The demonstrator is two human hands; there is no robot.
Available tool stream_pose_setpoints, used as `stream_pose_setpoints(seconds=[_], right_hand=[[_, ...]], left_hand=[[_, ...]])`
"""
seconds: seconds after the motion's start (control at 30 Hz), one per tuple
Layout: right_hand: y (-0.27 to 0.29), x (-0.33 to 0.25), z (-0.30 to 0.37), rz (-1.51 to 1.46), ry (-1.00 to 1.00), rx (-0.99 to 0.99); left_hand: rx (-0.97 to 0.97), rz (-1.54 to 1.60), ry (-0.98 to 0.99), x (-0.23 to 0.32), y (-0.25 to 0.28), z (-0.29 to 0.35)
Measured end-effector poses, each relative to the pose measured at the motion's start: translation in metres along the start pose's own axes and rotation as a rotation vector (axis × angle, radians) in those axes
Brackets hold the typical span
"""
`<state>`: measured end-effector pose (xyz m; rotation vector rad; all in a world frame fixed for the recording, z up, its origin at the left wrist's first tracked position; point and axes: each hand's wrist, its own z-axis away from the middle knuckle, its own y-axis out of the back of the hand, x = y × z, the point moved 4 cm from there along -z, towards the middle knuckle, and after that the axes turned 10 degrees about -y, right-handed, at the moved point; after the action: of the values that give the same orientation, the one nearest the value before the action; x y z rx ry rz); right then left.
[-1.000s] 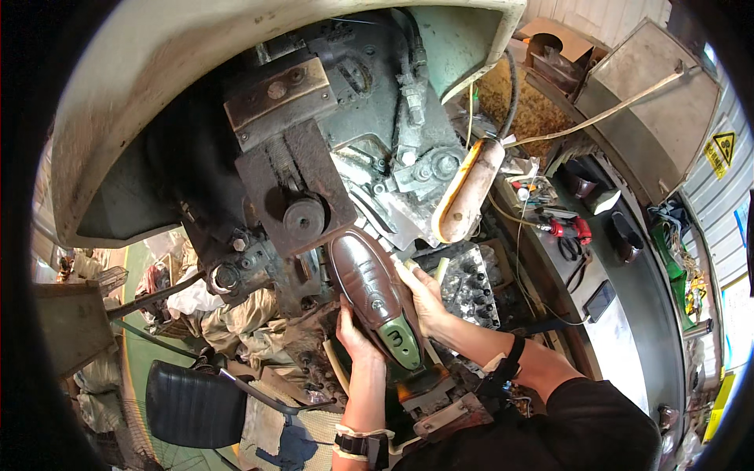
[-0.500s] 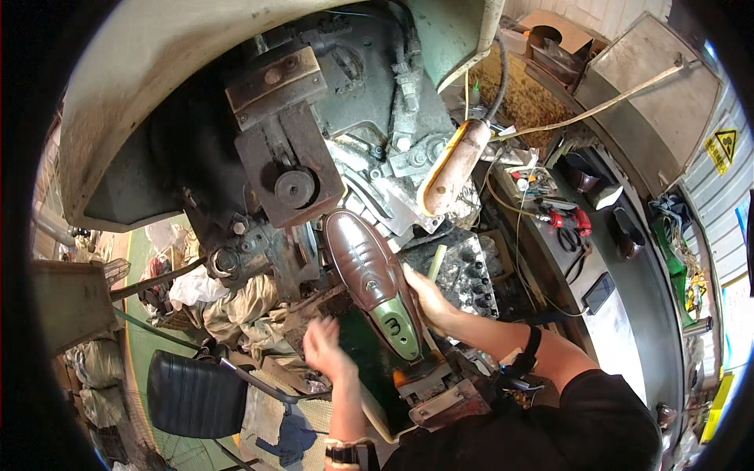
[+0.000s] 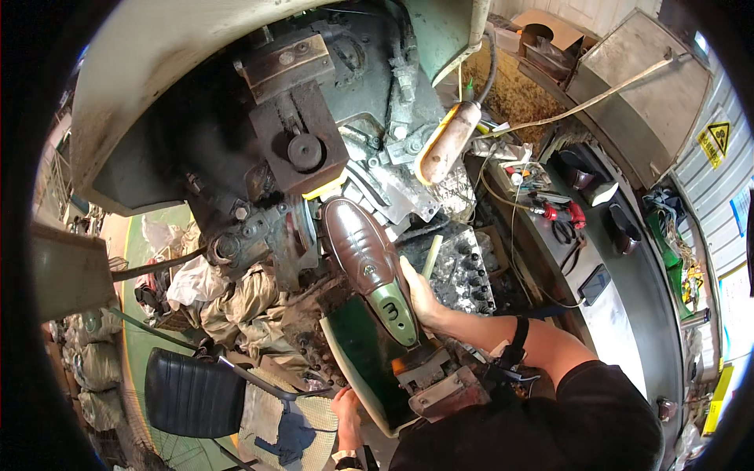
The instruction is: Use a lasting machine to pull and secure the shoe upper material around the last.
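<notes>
"Grimy machine behind. What's changed?"

"The left hand has dropped away from the brown shoe, curled; I can't tell if it's holding anything."

"Writing?"

"A dark numeral on the green last; a yellow warning sign."

"Right hand?"

"Cupped against the shoe's side, grip hidden, toe near the machine."

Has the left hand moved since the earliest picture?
Yes: the left hand has left the shoe and dropped lower in view, now level with the black chair.
</notes>
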<state>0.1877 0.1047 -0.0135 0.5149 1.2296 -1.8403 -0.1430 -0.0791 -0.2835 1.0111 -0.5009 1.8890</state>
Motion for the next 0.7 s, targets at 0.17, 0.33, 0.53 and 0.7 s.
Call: stream_pose_setpoints(seconds=[0.17,0.33,0.53,0.7], right_hand=[[0.001,-0.001,-0.007,0.185,-0.002,0.031],[0.021,-0.022,0.023,0.396,-0.046,0.166],[0.117,-0.077,0.152,0.423,0.269,0.359],[0.234,-0.065,0.261,0.299,0.290,0.649]], left_hand=[[0.247,-0.252,-0.398,0.060,0.020,-0.018],[0.276,-0.073,-0.767,0.138,-0.020,-0.025],[0.171,-0.072,-0.653,0.177,-0.058,-0.009],[0.312,0.292,-0.923,0.249,-0.028,0.038]])
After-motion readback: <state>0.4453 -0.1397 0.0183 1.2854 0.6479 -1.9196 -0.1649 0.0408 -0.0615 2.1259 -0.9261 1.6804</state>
